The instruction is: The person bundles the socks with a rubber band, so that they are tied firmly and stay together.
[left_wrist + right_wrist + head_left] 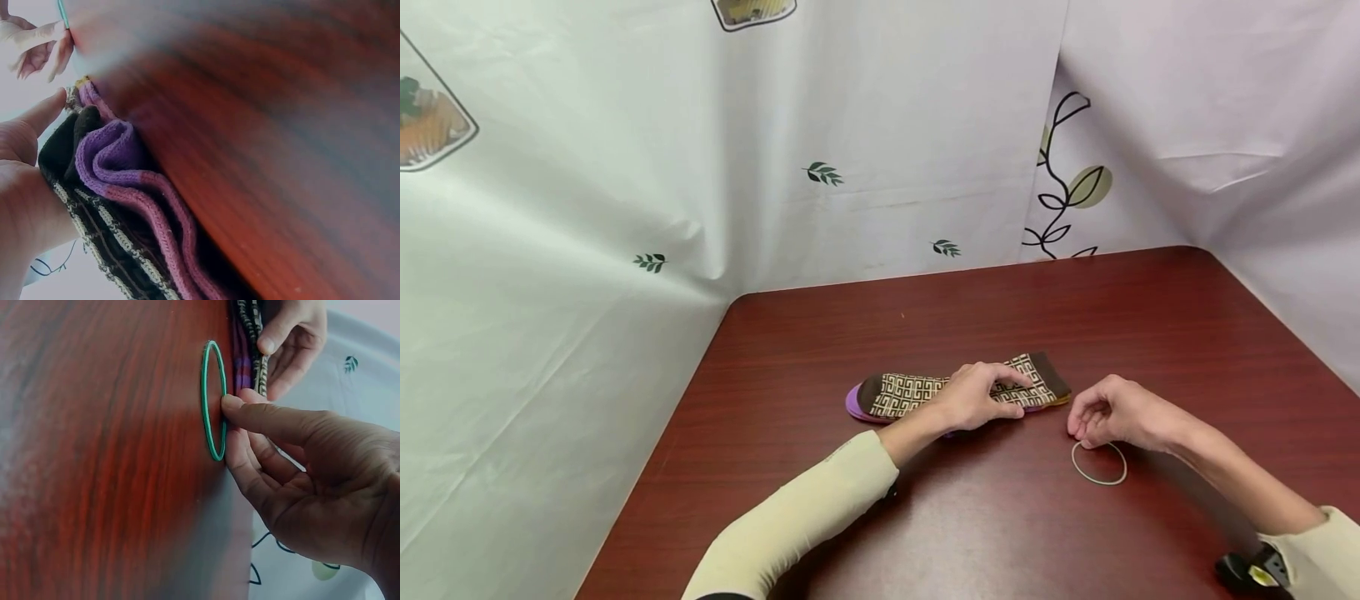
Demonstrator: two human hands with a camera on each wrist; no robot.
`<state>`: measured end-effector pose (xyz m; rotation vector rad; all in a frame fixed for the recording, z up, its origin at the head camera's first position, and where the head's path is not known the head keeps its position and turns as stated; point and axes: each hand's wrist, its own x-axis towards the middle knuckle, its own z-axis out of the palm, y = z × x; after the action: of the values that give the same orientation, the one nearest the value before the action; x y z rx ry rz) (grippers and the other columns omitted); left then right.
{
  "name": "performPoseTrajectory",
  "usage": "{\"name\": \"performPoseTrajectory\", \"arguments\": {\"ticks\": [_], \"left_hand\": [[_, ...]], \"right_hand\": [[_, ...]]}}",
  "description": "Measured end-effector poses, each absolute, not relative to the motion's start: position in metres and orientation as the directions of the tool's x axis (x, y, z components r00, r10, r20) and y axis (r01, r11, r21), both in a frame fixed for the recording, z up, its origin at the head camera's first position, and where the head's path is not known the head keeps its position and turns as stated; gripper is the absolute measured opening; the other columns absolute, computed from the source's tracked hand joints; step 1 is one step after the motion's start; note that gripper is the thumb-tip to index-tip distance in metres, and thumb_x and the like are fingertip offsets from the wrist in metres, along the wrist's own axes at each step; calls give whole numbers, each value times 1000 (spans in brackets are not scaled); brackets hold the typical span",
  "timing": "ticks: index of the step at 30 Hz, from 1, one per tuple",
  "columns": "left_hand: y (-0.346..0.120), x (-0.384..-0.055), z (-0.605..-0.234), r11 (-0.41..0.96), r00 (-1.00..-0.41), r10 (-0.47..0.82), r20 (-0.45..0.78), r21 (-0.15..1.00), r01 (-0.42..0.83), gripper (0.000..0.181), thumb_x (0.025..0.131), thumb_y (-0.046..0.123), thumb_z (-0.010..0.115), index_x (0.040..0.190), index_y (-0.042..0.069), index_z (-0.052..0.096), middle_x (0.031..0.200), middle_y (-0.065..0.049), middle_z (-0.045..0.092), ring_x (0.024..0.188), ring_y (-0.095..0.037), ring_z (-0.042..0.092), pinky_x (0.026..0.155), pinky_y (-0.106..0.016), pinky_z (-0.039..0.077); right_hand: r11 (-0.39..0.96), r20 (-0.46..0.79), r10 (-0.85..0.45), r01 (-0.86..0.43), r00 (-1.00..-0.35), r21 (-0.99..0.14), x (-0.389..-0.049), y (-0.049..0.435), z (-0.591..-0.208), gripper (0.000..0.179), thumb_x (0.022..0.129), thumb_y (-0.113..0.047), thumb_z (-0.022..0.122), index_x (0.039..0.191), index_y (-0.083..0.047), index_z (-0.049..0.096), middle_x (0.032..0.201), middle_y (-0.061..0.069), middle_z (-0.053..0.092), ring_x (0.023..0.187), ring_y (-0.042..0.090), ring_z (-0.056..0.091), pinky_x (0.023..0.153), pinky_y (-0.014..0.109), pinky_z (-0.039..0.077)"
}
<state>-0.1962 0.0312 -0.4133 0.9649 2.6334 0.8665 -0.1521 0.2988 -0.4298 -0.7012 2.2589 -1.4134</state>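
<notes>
A brown and cream patterned sock (910, 393) lies on top of a purple sock (852, 403) in a flat stack across the middle of the table. My left hand (973, 397) rests over the patterned sock, fingers spread across its top and the thumb along its near side. To the right of the stack, my right hand (1118, 413) pinches a thin green rubber band (204, 394) between thumb and fingertips. The band hangs as an open loop, apart from the socks. Seen from the left wrist, the purple sock's folded layers (106, 156) bulge beneath the patterned one.
The dark red wooden table (985, 533) has rounded far corners. White cloth (880, 108) with printed leaves hangs behind it and along both sides. A dark device with a yellow mark (1262, 573) sits at the right wrist.
</notes>
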Motion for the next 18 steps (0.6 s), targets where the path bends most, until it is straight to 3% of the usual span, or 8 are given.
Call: {"name": "performPoseTrajectory", "arguments": {"ticks": [10,18], "left_hand": [[36,-194,-416,646,-740,672,39,458,611,44,89,25,89,131,22,75,130,6,70,118,-3,63,102,-20,45],[39,-192,-418,658,-709,703,57,323,680,46,90,24,88,133,23,72,131,4,65,119,-7,60,99,-25,48]], "right_hand": [[441,52,-606,-389,-794,-809,-147,299,-431,19,83,4,84,88,-12,74,76,-8,65,67,4,57,60,23,49],[311,115,-657,-407,-745,-859,-143,306,-428,10,95,5,72,98,-4,70,89,2,69,78,14,63,69,24,52]]}}
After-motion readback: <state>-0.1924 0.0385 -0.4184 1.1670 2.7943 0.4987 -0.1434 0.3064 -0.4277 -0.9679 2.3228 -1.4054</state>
